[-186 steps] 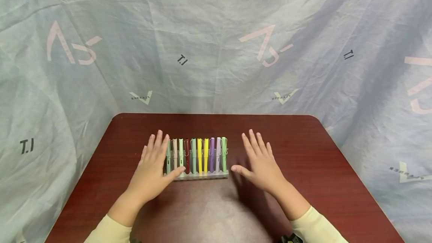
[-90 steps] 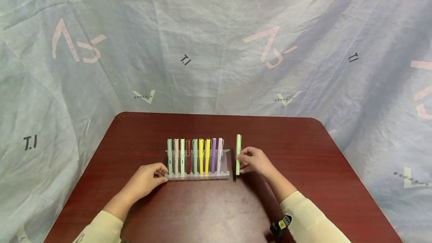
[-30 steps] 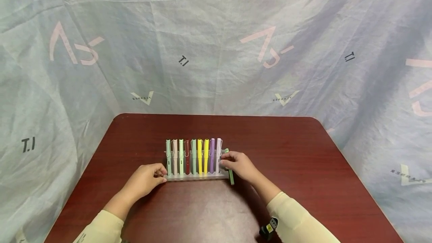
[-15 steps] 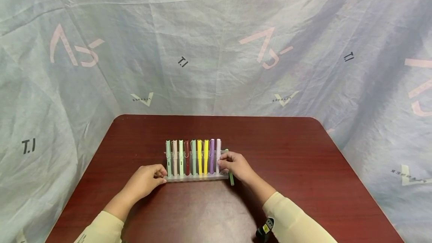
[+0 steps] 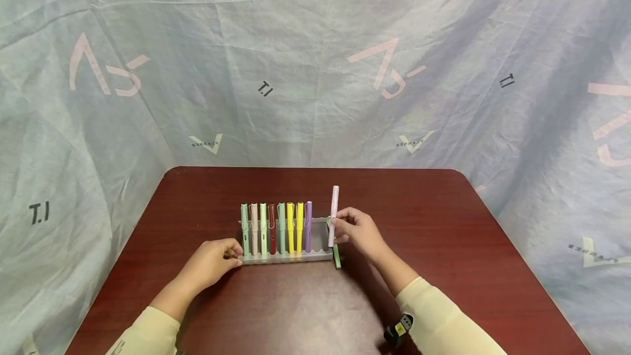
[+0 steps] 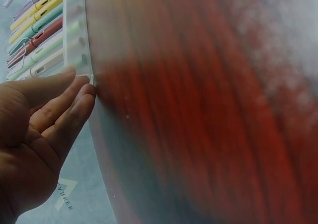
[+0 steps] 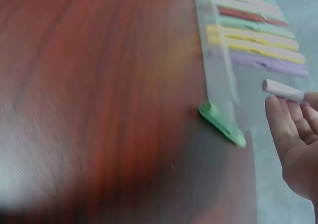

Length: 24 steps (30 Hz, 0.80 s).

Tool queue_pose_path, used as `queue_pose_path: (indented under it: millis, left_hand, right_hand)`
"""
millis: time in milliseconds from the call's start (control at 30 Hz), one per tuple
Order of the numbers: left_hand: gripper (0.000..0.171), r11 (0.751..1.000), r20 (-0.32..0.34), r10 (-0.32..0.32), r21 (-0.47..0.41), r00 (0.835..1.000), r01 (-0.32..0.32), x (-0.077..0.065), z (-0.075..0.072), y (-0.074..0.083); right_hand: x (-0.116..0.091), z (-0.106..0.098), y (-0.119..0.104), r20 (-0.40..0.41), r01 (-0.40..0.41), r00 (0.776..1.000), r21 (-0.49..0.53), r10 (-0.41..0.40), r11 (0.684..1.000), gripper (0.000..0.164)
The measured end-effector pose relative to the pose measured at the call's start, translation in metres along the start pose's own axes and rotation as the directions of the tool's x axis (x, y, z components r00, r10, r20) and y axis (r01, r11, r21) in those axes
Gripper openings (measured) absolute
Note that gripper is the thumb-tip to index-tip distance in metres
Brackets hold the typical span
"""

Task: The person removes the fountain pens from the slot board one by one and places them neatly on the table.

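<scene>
A clear pen rack [image 5: 291, 259] stands on the table with several capped pens leaning in a row. My left hand [image 5: 213, 262] holds its left front corner between thumb and fingers; in the left wrist view the fingertips meet at the rack's end. My right hand [image 5: 362, 234] pinches a pale lilac pen [image 5: 334, 207], nearly upright, over the rack's right end. Its lower end points out past the fingers in the right wrist view. Just right of the rack, a light green pen [image 7: 222, 124] lies on the table. The purple pen [image 5: 308, 226] is now rightmost in the row.
The dark red table [image 5: 414, 207] extends around the rack, with its rounded back corners against a grey printed cloth [image 5: 315, 70]. A black device [image 5: 398, 330] hangs by the right sleeve. Bare slots show at the rack's right end.
Earlier the right hand took the light green pen from the rack and laid it at the right. Since half a second ago it has lifted the lilac pen up and rightward. The left hand stays put.
</scene>
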<state>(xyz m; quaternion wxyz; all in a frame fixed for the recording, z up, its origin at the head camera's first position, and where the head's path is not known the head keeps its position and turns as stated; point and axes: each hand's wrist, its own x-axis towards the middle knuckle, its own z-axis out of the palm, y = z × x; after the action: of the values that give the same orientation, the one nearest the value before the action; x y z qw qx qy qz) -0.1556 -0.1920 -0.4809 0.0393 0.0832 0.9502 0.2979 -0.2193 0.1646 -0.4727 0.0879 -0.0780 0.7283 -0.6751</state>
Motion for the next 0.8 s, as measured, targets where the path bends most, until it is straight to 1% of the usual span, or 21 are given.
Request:
queue_pose_path:
  millis: [100, 233, 367, 500, 633, 800]
  left_hand:
    - [0.012, 1.0, 0.003, 0.0, 0.001, 1.0, 0.0, 0.0, 0.0, 0.0]
    - [0.012, 1.0, 0.003, 0.002, 0.0, 1.0, -0.002, 0.0, -0.001, 0.0]
    - [0.012, 1.0, 0.002, 0.009, -0.001, 1.0, -0.009, 0.001, 0.0, -0.001]
    - [0.012, 1.0, -0.001, 0.013, -0.001, 1.0, -0.013, 0.001, 0.001, -0.002]
    - [0.012, 1.0, 0.002, 0.008, -0.004, 1.0, -0.008, 0.001, 0.001, -0.002]
    - [0.013, 1.0, 0.0, 0.006, -0.009, 1.0, -0.006, 0.002, 0.001, -0.002]
  right_hand:
    - [0.002, -0.013, 0.0, -0.017, -0.049, 0.999, 0.005, 0.049, 0.999, 0.023]
    - [0.003, -0.025, 0.006, -0.024, -0.132, 0.991, -0.069, 0.131, 0.989, 0.021]
    - [0.001, -0.03, 0.015, -0.027, -0.222, 0.975, -0.128, 0.221, 0.967, 0.018]
    - [0.0, -0.029, 0.024, -0.034, -0.295, 0.955, -0.182, 0.294, 0.938, 0.015]
    - [-0.001, -0.025, 0.029, -0.031, -0.324, 0.945, -0.256, 0.327, 0.911, 0.014]
    - [0.0, -0.022, 0.03, -0.036, -0.319, 0.945, -0.325, 0.325, 0.89, 0.015]
